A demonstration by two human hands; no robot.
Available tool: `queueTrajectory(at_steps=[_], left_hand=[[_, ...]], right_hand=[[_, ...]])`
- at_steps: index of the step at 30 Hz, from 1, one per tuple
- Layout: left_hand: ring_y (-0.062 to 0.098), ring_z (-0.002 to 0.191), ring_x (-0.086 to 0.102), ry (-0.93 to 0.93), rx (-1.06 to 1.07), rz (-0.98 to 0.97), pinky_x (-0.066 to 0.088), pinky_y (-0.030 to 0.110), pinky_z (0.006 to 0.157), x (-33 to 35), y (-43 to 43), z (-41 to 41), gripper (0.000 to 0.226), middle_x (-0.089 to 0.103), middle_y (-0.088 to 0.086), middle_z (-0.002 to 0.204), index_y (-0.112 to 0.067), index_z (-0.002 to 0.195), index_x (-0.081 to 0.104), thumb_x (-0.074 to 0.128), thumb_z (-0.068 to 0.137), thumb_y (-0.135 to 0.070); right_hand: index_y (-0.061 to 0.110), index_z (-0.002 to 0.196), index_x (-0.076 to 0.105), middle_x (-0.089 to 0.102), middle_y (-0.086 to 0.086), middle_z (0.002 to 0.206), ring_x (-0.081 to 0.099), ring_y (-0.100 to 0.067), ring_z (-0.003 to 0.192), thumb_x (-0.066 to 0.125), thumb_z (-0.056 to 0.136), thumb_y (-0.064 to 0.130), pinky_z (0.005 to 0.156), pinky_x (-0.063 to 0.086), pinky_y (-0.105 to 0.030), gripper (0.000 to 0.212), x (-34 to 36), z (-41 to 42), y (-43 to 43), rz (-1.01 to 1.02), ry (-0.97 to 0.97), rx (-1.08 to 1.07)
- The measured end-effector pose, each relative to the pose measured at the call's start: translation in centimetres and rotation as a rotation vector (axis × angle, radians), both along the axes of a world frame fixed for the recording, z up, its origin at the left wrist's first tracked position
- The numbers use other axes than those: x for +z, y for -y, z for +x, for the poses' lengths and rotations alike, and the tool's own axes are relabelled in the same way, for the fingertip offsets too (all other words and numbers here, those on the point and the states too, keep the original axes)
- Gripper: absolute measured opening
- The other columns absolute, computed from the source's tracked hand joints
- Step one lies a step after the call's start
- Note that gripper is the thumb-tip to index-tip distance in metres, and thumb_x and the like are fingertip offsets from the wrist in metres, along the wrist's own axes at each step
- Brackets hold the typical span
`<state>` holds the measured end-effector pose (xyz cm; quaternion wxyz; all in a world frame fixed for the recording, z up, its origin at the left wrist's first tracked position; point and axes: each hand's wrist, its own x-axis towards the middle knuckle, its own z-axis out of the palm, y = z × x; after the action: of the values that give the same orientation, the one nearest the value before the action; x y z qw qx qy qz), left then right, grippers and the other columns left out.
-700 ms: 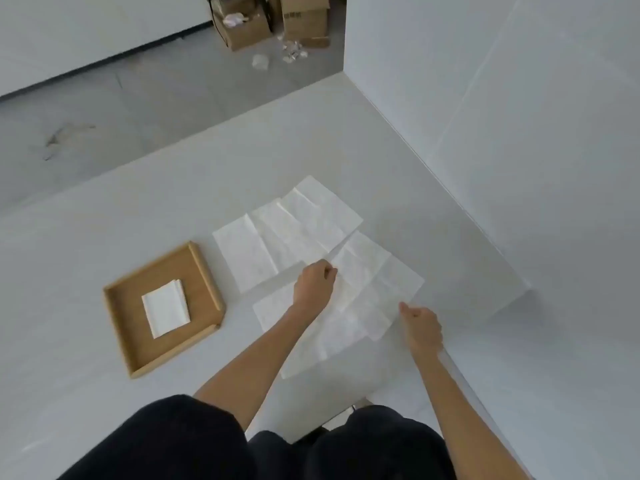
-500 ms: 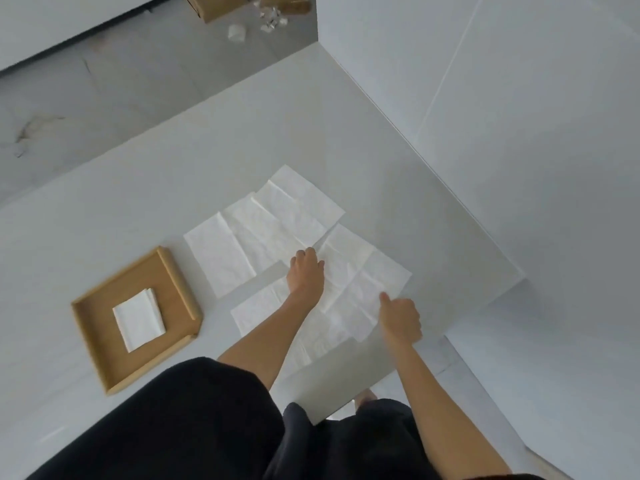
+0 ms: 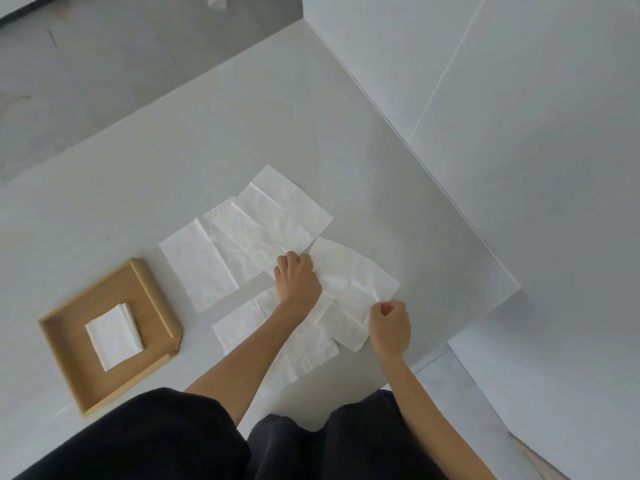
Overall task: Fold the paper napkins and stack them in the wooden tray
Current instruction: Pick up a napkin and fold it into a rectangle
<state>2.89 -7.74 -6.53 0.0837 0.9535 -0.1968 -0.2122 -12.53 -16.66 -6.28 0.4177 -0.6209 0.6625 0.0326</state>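
A: Where is the sheet being worked?

B: The near napkin [image 3: 349,292] lies open on the table [image 3: 242,133], right in front of the person. Its long axis runs from near-left to far-right. The left hand [image 3: 298,278] has its fingers curled onto the far edge. The right hand [image 3: 389,325] pinches the right edge between thumb and curled fingers, and that edge is lifted a little.

A: How much room is there around it?

B: The right hand sits close to the table's near edge, and the table's right corner lies beyond it. On the far side a second sheet, the far napkin [image 3: 242,237], lies flat and parallel. A thin strip of bare table lies between the two, and their corners almost meet at the left knuckles. To the left, the wooden tray [image 3: 152,292] is well apart and holds one folded napkin [image 3: 112,336] near its middle. The table beyond the far napkin is bare up to the wall [image 3: 519,98].

A: Is anything hard to see?

B: The left forearm crosses the middle of the near napkin and hides its creases there. The left fingertips are tucked under the hand, so the exact grip is unclear. Dark clothing [image 3: 156,438] covers the table's near side. Pale scraps on the floor [image 3: 86,64] are cut off at the top.
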Motion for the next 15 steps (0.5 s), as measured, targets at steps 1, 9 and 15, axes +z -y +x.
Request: queueTrajectory(at_steps=[1, 9, 15], left_hand=[[0.029, 0.106, 0.045, -0.017, -0.003, -0.059, 0.036, 0.036, 0.094, 0.7, -0.2, -0.1, 0.011, 0.053, 0.009, 0.107, -0.008, 0.1, 0.055, 0.052, 0.089, -0.009], [0.018, 0.075, 0.051, -0.394, 0.013, -0.606, 0.045, 0.021, 0.063, 11.7, -3.5, 1.1, 0.025, 0.054, 0.0, 0.096, -0.013, 0.118, 0.045, 0.047, 0.095, -0.003], [0.012, 0.081, 0.055, -0.347, -0.004, -0.665, 0.043, 0.012, 0.065, 23.9, -10.0, 5.0, 0.051, 0.06, 0.0, 0.101, -0.024, 0.128, 0.052, 0.041, 0.086, 0.003]], right_hand=[[0.012, 0.099, 0.056, 0.063, -0.001, 0.087, 0.065, -0.026, 0.086, 0.057, 0.095, 0.019, 0.06, 0.041, -0.027, 0.007, 0.7, -0.5, 0.5, 0.005, 0.082, -0.002], [0.035, 0.147, 0.028, 0.061, -0.009, 0.112, 0.066, -0.027, 0.099, 0.058, 0.097, 0.001, 0.079, 0.061, -0.031, 0.067, 7.4, -2.7, 4.2, 0.401, 0.575, 0.174], [0.038, 0.156, 0.017, 0.033, 0.008, 0.16, 0.038, -0.005, 0.141, 0.057, 0.087, 0.065, 0.115, 0.032, -0.028, 0.084, 13.6, 3.6, 2.8, 0.384, 0.592, 0.629]])
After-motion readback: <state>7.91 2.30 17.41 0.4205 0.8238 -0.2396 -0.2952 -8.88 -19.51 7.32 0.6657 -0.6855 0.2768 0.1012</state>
